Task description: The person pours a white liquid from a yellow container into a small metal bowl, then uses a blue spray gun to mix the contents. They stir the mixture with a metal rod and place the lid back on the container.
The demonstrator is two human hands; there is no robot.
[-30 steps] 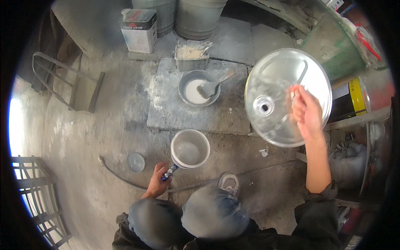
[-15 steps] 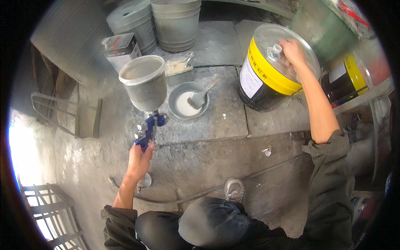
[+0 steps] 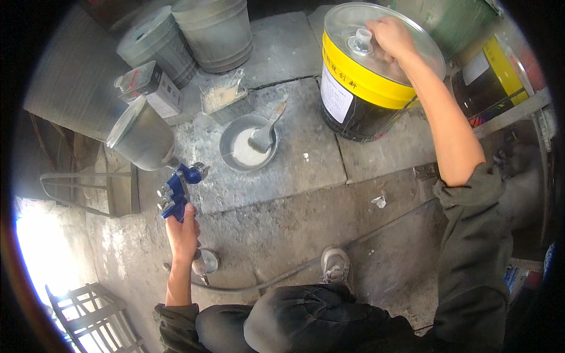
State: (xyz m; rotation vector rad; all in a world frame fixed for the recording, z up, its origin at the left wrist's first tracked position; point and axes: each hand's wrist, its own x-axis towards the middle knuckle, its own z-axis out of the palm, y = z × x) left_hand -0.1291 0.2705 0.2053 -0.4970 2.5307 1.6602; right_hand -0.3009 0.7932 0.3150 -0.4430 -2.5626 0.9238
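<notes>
My left hand [image 3: 181, 235] is closed round the handle of a spray gun [image 3: 178, 191] with a blue body and metal knobs. Its grey cup [image 3: 141, 138] sits on top and leans to the left. On the right, my right hand [image 3: 393, 40] has its fingers curled on top of a black and yellow metal drum [image 3: 376, 79], beside the clear spout [image 3: 361, 41]. Whatever part of the lid those fingers grip is hidden beneath them. Between the hands stands a grey bowl [image 3: 225, 154] of white liquid, with a flat brush [image 3: 262, 136] resting in it.
Grey buckets [image 3: 215, 35] and a rectangular can [image 3: 150, 88] stand at the back left, near a small tray [image 3: 220, 103]. Another yellow and black drum [image 3: 491, 76] is at the far right. A hose [image 3: 376, 231] crosses the floor by a small metal cup [image 3: 206, 262].
The spray gun has moved left and its cup now tilts left, where it was nearly upright. My right hand stays on the drum. The whole view has shifted slightly.
</notes>
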